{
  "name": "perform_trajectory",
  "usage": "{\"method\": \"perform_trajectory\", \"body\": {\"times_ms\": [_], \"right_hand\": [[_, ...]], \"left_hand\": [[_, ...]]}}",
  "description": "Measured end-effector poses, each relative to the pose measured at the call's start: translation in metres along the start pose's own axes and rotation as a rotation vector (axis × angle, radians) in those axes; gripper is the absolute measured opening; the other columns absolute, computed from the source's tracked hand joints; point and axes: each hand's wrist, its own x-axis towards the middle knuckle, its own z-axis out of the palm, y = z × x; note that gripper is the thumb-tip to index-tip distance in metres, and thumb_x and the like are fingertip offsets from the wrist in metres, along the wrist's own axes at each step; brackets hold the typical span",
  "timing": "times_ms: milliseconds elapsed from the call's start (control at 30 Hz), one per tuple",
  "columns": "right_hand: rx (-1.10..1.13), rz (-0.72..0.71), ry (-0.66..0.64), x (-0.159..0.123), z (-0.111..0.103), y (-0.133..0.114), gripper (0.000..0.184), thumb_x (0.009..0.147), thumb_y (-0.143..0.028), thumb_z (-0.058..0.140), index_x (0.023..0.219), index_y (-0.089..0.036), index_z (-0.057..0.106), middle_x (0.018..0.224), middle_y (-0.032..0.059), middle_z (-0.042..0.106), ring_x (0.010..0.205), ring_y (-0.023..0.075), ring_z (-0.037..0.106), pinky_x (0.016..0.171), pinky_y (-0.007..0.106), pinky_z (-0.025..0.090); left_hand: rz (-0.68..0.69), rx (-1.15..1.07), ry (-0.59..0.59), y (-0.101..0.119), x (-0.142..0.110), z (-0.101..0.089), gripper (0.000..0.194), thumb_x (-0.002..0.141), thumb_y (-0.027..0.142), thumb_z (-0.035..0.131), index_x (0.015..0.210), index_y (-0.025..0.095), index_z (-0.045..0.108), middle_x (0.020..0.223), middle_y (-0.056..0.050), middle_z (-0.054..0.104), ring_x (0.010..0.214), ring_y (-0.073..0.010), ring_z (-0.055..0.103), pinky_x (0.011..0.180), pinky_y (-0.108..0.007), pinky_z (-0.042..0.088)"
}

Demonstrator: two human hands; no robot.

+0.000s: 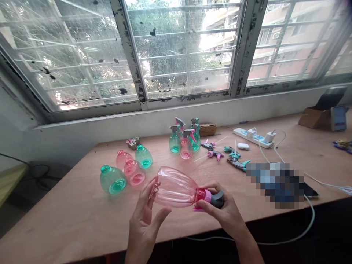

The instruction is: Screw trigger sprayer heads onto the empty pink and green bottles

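Fingers of the left hand point(145, 216) curl around the wide base of a ribbed, translucent pink plastic spray bottle point(176, 190), thumb underneath and fingertips spread over its bottom end. Those of the right hand point(222, 214) pinch the pink collar and grey trigger head point(214, 198) at the bottle's neck, thumb on the near side and the other digits wrapped behind. Held this way, the bottle lies on its side just above the near edge of a bare wooden table point(68, 216), base toward nine o'clock and nozzle toward three o'clock. At ten o'clock from the hands, four headless bottles lie loose on the table: a green one point(112, 179) nearest, two pink ones point(134, 172) touching one another, and a second green one point(143, 157) behind them. At twelve o'clock stands a tight cluster of assembled spray bottles point(185, 141), green and pink, upright, with a small woven basket point(208, 129) just behind. At one o'clock several loose trigger heads point(233, 157) with dip tubes are scattered flat. Farther toward two o'clock lies a white power strip point(254, 137) with chargers plugged in, and a white cable point(309, 212) loops off the table edge. A cardboard box point(313, 116) sits at the far right corner, below a grimy barred window point(181, 47).
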Motion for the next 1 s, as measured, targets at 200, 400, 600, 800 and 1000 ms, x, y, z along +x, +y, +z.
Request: {"method": "perform_trajectory", "body": {"times_ms": [200,400,600,800,1000], "right_hand": [[-0.149,-0.091,0.0,-0.002,0.002,0.001,0.028,0.073,-0.032,0.088,0.093,-0.02,0.071,0.071,-0.003,0.068,0.06,0.0111,0.058,0.052,0.019,0.049],[0.084,0.044,0.01,-0.002,0.001,-0.008,0.035,0.072,-0.043,0.087,0.095,-0.021,0.072,0.075,-0.0007,0.073,0.062,0.0162,0.066,0.058,0.03,0.063],[-0.154,-0.043,-0.02,-0.002,-0.008,-0.01,0.028,0.077,-0.038,0.084,0.096,-0.022,0.071,0.084,0.0012,0.074,0.073,0.0187,0.067,0.065,0.028,0.058],[-0.13,0.003,-0.028,-0.003,-0.001,-0.018,0.027,0.083,-0.04,0.079,0.1,-0.021,0.069,0.086,0.0011,0.073,0.075,0.02,0.069,0.071,0.033,0.06],[0.014,0.036,0.013,-0.001,-0.007,-0.012,0.034,0.076,-0.042,0.084,0.097,-0.019,0.069,0.08,0.0008,0.074,0.068,0.0198,0.071,0.068,0.036,0.063]], "left_hand": [[-0.116,-0.015,0.183,0.01,0.001,0.018,0.065,0.073,0.048,0.083,0.129,0.027,0.058,0.137,-0.011,0.064,0.133,-0.0327,0.055,0.114,-0.046,0.041],[-0.043,0.012,0.085,0.001,0.0,0.01,0.062,0.076,0.03,0.083,0.133,0.035,0.058,0.149,-0.004,0.054,0.141,-0.0281,0.046,0.12,-0.042,0.032],[-0.124,0.001,-0.007,-0.001,-0.005,0.001,0.078,0.071,0.048,0.084,0.14,0.028,0.05,0.143,-0.012,0.059,0.138,-0.0348,0.049,0.117,-0.048,0.036],[-0.154,0.038,0.159,0.013,0.002,0.024,0.062,0.077,0.043,0.08,0.133,0.029,0.056,0.148,-0.009,0.054,0.142,-0.0321,0.044,0.12,-0.049,0.03],[-0.137,0.055,0.024,0.007,-0.002,0.013,0.065,0.075,0.034,0.083,0.135,0.034,0.057,0.145,-0.005,0.058,0.138,-0.0297,0.049,0.119,-0.046,0.033]]}}
